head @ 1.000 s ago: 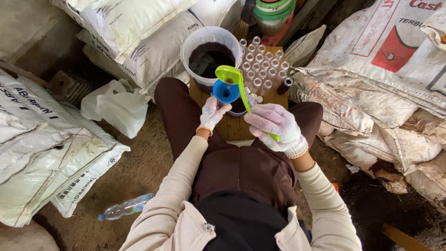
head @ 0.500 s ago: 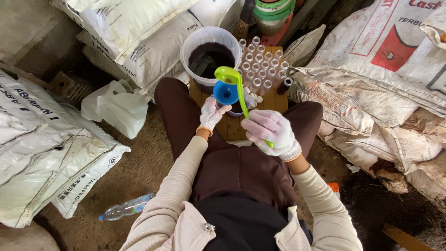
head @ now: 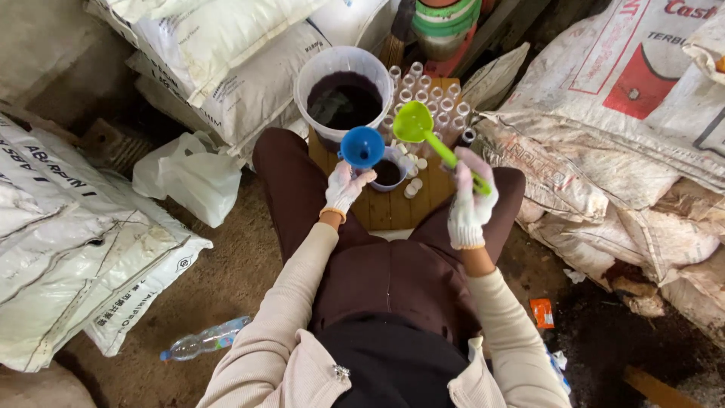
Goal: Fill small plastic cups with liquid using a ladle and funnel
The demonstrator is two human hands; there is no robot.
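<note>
A wooden board [head: 389,204] lies across the person's knees at the centre, with a bucket [head: 343,91] on its 11 o'clock corner and rows of small vials [head: 427,98] at 1 o'clock, just beside the bucket. The left hand [head: 343,185] holds a funnel [head: 362,146] at 9 o'clock of a small cup [head: 387,172] on the board, while the right hand [head: 472,196] at 3 o'clock holds a ladle [head: 423,130] whose bowl hangs over the vials. Stacked sacks [head: 83,219] lie at 9 o'clock and more sacks [head: 619,113] at 2 o'clock, a plastic bag [head: 192,174] sits between the 9 o'clock sacks and the person's knee, and a bottle [head: 204,340] lies on the ground at 7 o'clock.
</note>
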